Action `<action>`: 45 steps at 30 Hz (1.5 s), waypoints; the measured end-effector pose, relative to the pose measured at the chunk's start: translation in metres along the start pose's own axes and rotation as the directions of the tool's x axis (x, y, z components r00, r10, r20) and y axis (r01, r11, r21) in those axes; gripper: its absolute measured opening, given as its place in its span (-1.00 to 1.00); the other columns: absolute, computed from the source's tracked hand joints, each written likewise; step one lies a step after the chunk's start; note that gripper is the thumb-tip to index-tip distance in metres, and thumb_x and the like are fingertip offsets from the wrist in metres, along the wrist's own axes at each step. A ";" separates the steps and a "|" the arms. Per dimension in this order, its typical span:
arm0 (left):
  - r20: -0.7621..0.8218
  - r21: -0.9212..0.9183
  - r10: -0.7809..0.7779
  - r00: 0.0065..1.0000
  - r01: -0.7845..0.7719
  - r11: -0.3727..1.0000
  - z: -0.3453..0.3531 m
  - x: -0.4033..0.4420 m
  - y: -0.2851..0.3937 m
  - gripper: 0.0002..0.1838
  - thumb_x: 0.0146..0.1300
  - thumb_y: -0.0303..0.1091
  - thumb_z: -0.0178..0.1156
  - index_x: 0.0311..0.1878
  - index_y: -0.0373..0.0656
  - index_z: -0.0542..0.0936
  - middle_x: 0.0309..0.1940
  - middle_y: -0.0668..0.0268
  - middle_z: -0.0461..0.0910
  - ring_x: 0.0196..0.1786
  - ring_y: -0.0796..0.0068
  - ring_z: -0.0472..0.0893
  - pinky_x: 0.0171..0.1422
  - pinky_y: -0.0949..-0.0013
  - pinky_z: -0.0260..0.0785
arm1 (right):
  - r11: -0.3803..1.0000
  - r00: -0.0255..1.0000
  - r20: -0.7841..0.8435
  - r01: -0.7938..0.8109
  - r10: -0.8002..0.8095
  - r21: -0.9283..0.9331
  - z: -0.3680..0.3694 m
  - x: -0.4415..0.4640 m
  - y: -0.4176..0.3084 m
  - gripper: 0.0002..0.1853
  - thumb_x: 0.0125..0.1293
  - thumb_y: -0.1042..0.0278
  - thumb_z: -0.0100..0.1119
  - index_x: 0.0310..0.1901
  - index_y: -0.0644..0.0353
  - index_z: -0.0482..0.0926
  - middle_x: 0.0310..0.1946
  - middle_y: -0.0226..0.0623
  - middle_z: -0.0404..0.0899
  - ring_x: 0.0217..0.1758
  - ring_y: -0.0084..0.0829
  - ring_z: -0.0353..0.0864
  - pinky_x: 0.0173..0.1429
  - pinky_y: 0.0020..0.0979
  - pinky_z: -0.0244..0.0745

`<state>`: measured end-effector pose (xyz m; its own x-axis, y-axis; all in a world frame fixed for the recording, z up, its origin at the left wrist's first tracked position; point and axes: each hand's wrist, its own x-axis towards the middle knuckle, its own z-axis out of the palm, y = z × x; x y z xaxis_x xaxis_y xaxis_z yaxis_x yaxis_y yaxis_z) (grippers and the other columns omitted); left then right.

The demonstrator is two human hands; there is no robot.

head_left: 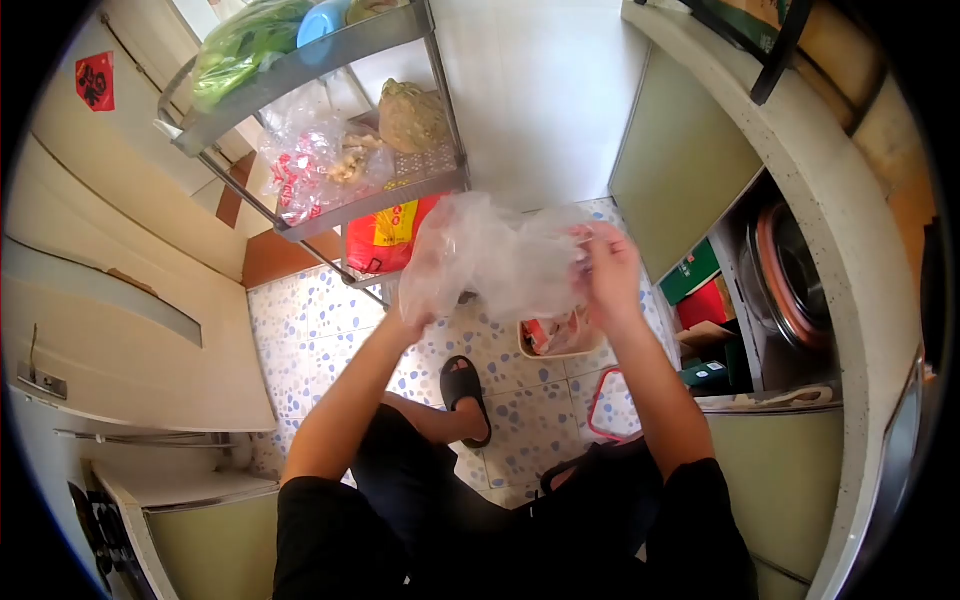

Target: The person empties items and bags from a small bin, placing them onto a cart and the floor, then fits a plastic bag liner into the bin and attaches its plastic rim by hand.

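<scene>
A translucent, crumpled plastic bag [500, 255] is stretched between my two hands above the tiled floor. My left hand [418, 308] is at the bag's left end, with its fingers largely covered by the plastic. At the other end, my right hand [606, 262] pinches the bag with bent fingers. Below and partly behind the bag stands a small bin [560, 342] on the floor, with red and white packaging inside.
On the left is a grey shelf rack [330, 220] with vegetables, plastic bags and a red package [383, 240]. At right, an open cabinet holds pans [790, 270] and boxes under a counter [820, 190]. A red-edged lid [612, 408] lies near my feet.
</scene>
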<state>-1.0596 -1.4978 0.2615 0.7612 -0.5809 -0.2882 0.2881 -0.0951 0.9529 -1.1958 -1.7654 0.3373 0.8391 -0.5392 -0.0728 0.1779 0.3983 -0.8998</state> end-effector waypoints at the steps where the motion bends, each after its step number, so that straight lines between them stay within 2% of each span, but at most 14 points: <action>1: 0.050 0.072 0.022 0.998 -0.026 0.997 -0.031 0.012 -0.011 -0.40 0.41 0.06 0.23 0.34 -0.16 0.48 0.05 0.39 0.62 -0.06 0.51 0.66 -0.19 0.40 0.52 | 0.998 0.997 -0.066 0.033 -0.029 0.048 -0.012 0.010 -0.001 -0.80 0.42 0.49 0.01 -0.09 0.18 0.66 -0.48 -0.49 0.52 -0.53 -0.68 0.41 -0.51 -0.58 0.30; 5: -0.075 0.234 -0.108 0.991 0.122 0.964 -0.031 0.007 0.017 -0.45 0.46 0.08 0.17 0.26 -0.17 0.58 0.07 0.31 0.65 0.07 0.46 0.63 0.02 0.41 0.49 | 0.996 0.999 -0.036 0.035 -0.038 -0.086 -0.019 0.014 -0.022 -0.83 0.45 0.41 0.04 -0.17 0.17 0.65 -0.51 -0.60 0.41 -0.51 -0.75 0.29 -0.45 -0.62 0.18; 9: 0.009 -0.047 0.132 0.991 -0.132 0.990 0.023 -0.027 0.062 -0.29 0.38 -0.07 0.25 0.52 -0.12 0.32 0.38 0.17 0.45 0.33 0.23 0.50 0.44 0.22 0.31 | 0.932 0.988 0.096 0.147 -0.121 -0.331 0.010 0.002 -0.019 -0.88 0.43 0.43 0.11 -0.19 0.19 0.65 -0.53 -0.63 0.43 -0.54 -0.79 0.28 -0.52 -0.61 0.10; 12: 0.176 0.320 0.386 0.906 -0.423 0.847 0.076 -0.043 0.056 -0.13 0.25 -0.06 0.37 0.57 -0.01 0.22 0.40 0.10 0.42 0.36 0.13 0.47 0.40 0.18 0.33 | 0.939 0.971 0.228 0.138 -0.067 -0.316 0.037 -0.008 -0.009 -0.90 0.41 0.40 0.20 -0.18 0.20 0.66 -0.53 -0.66 0.43 -0.54 -0.82 0.27 -0.53 -0.61 0.08; 17: 0.042 0.624 0.259 0.965 -0.228 0.747 0.084 -0.010 0.028 -0.22 0.03 -0.21 0.44 0.40 0.04 0.43 0.30 0.02 0.47 0.29 -0.02 0.51 0.27 0.09 0.42 | 0.822 0.935 0.343 0.264 -0.090 -0.505 0.022 -0.004 0.002 -0.83 0.36 0.33 0.34 -0.15 0.23 0.66 -0.53 -0.61 0.45 -0.49 -0.79 0.32 -0.43 -0.62 0.20; 20: 0.094 0.935 0.678 0.729 -0.298 0.191 0.073 0.004 0.027 -0.36 0.03 -0.26 0.39 0.27 0.01 0.52 0.07 0.05 0.60 0.10 0.02 0.63 0.12 0.07 0.49 | 0.574 0.935 0.348 0.323 -0.071 -0.752 -0.007 0.000 -0.006 -0.80 0.28 0.35 0.40 -0.13 0.23 0.66 -0.55 -0.51 0.43 -0.48 -0.70 0.39 -0.35 -0.58 0.32; 25: -0.078 0.889 0.278 0.957 -0.059 0.454 0.047 0.028 0.028 -0.41 0.07 -0.28 0.36 0.24 -0.07 0.55 -0.30 0.20 0.69 -0.16 0.18 0.72 -0.04 0.20 0.55 | 0.032 0.728 0.651 0.671 -0.216 -0.740 -0.095 0.030 0.027 -0.72 0.19 0.39 0.40 -0.06 0.23 0.68 -0.48 -0.24 0.51 -0.42 -0.51 0.59 -0.25 -0.39 0.53; 28: -0.099 0.813 0.071 0.993 0.039 0.582 0.040 0.039 0.026 -0.51 0.21 -0.30 0.28 0.21 -0.22 0.55 -0.28 0.23 0.70 -0.15 0.34 0.74 -0.04 0.32 0.59 | -0.142 0.833 0.549 0.536 -0.075 -0.832 -0.129 0.036 0.029 -0.77 0.26 0.38 0.34 -0.07 0.24 0.68 -0.27 -0.14 0.66 -0.31 -0.42 0.71 -0.22 -0.30 0.61; 31: -0.113 0.386 -0.116 0.987 0.152 0.910 0.042 0.041 0.030 -0.60 0.36 -0.31 0.19 0.20 -0.30 0.55 -0.05 0.16 0.72 -0.02 0.32 0.74 0.07 0.24 0.62 | 0.514 0.990 0.136 0.104 0.024 -0.851 -0.131 0.047 0.047 -0.85 0.34 0.44 0.22 -0.11 0.26 0.66 -0.11 -0.14 0.70 -0.22 -0.35 0.75 -0.22 -0.29 0.62; 33: -0.099 -0.086 -0.180 0.979 0.172 0.981 0.050 0.043 0.027 -0.63 0.44 -0.31 0.12 0.22 -0.30 0.54 0.08 0.13 0.69 0.05 0.28 0.72 0.18 0.14 0.60 | 0.871 0.961 -0.022 -0.259 0.276 -0.418 -0.117 0.041 0.047 -0.88 0.37 0.49 0.13 -0.16 0.26 0.65 -0.15 -0.20 0.70 -0.27 -0.38 0.73 -0.25 -0.33 0.61; 34: -0.037 -0.208 -0.134 0.990 0.123 0.970 0.055 0.040 0.031 -0.63 0.46 -0.29 0.09 0.21 -0.29 0.53 0.08 0.13 0.68 0.08 0.28 0.71 0.22 0.11 0.57 | 0.900 0.908 -0.035 -0.418 0.417 -0.121 -0.105 0.036 0.044 -0.87 0.39 0.52 0.08 -0.18 0.26 0.65 -0.17 -0.23 0.70 -0.29 -0.39 0.72 -0.26 -0.35 0.61; 39: 0.070 -0.605 -0.099 0.993 0.121 0.787 0.047 0.041 0.032 -0.64 0.51 -0.25 -0.06 0.20 -0.24 0.50 -0.06 0.22 0.67 0.12 0.30 0.66 0.33 0.09 0.48 | 0.864 0.966 0.134 -0.130 0.220 -0.486 -0.115 0.043 0.068 -0.85 0.40 0.54 0.01 -0.14 0.24 0.60 -0.20 -0.28 0.69 -0.32 -0.45 0.68 -0.22 -0.46 0.60; 43: -0.172 -0.114 -0.092 0.981 0.073 0.991 0.049 0.050 0.018 -0.69 0.46 -0.28 -0.04 0.07 -0.24 0.58 -0.20 0.32 0.63 -0.07 0.38 0.63 0.11 0.28 0.47 | 0.705 0.918 0.067 -0.251 0.390 -0.663 -0.126 0.060 0.078 -0.82 0.40 0.49 0.06 -0.04 0.23 0.59 -0.09 -0.32 0.69 -0.16 -0.47 0.70 -0.09 -0.47 0.60; 45: -0.221 0.047 -0.064 0.973 0.076 0.996 0.042 0.059 0.004 -0.73 0.43 -0.29 0.02 -0.05 -0.22 0.65 -0.34 0.38 0.57 -0.26 0.47 0.55 -0.07 0.39 0.43 | 0.822 0.885 0.257 -0.207 0.389 -0.531 -0.126 0.065 0.079 -0.77 0.41 0.43 0.12 0.06 0.20 0.59 -0.03 -0.30 0.68 -0.06 -0.47 0.67 -0.01 -0.44 0.59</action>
<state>-1.0372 -1.5664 0.2526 0.8510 -0.3802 -0.3623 0.3176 -0.1767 0.9316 -1.1918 -1.8631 0.2073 0.9436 -0.1313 -0.3038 -0.3004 0.0452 -0.9527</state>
